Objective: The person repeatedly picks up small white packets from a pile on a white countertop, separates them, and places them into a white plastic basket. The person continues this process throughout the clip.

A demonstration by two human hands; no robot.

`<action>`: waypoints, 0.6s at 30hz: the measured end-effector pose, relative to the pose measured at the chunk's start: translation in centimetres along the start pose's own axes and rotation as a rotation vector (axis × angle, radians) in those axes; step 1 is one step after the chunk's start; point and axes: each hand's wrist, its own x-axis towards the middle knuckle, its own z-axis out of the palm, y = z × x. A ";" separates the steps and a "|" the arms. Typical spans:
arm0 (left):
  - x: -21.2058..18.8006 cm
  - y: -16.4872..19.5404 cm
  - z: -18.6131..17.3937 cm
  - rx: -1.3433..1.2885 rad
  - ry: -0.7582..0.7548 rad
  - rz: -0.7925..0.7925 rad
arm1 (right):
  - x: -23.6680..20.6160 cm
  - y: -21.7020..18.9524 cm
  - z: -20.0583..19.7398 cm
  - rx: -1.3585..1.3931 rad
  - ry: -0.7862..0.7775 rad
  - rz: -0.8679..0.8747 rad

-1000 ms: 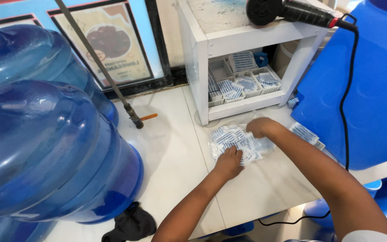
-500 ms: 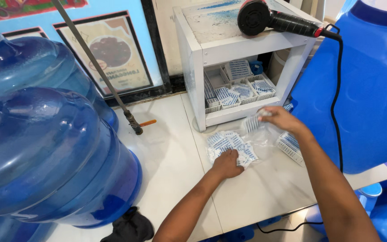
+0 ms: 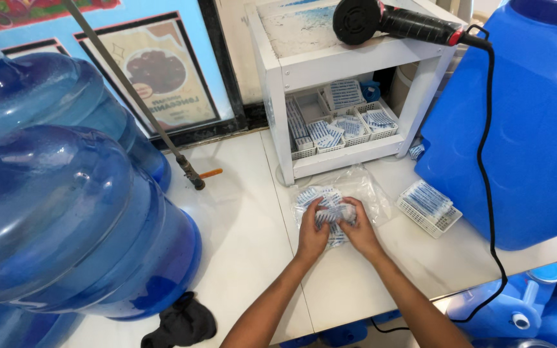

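A clear plastic bag (image 3: 363,187) lies on the white tiled floor (image 3: 240,238), with several small blue-and-white printed sleeves spilling from it. My left hand (image 3: 312,233) and my right hand (image 3: 358,229) meet over the pile, and both pinch one bunch of these sleeves (image 3: 331,216) between them. More sleeves (image 3: 311,194) lie loose under and beside my fingers.
A white shelf unit (image 3: 330,64) holds small baskets of sleeves (image 3: 346,125), with a black heat gun (image 3: 388,22) on top. Another white basket (image 3: 428,206) sits on the floor. A big blue container (image 3: 523,122) stands right; large water jugs (image 3: 59,219) lie left. A metal rod (image 3: 136,96) leans nearby.
My right hand came back from the bag's right side to the middle of the pile. Both hands have closed together on one bunch of sleeves.
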 end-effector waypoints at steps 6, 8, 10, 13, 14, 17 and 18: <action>0.6 -1.4 1.7 -0.191 0.096 -0.011 | -1.0 0.3 0.4 -0.216 0.111 -0.144; 0.9 -1.5 1.9 -0.095 0.091 0.120 | -1.1 0.2 0.4 -0.257 0.135 -0.211; 1.2 -1.4 2.0 -0.012 0.098 0.185 | -1.1 -0.1 0.5 -0.202 0.120 -0.258; 1.0 -0.7 2.1 0.049 0.132 0.193 | -1.3 -0.5 0.4 -0.271 0.161 -0.050; 1.0 -0.4 2.0 0.040 0.147 0.213 | -1.4 -0.6 0.5 -0.257 0.157 -0.080; 0.6 1.0 1.4 0.198 0.110 0.255 | -1.7 -0.8 0.6 -0.225 0.149 -0.132; 0.5 1.5 1.2 0.283 0.084 0.269 | -1.8 -0.8 0.7 -0.219 0.153 -0.125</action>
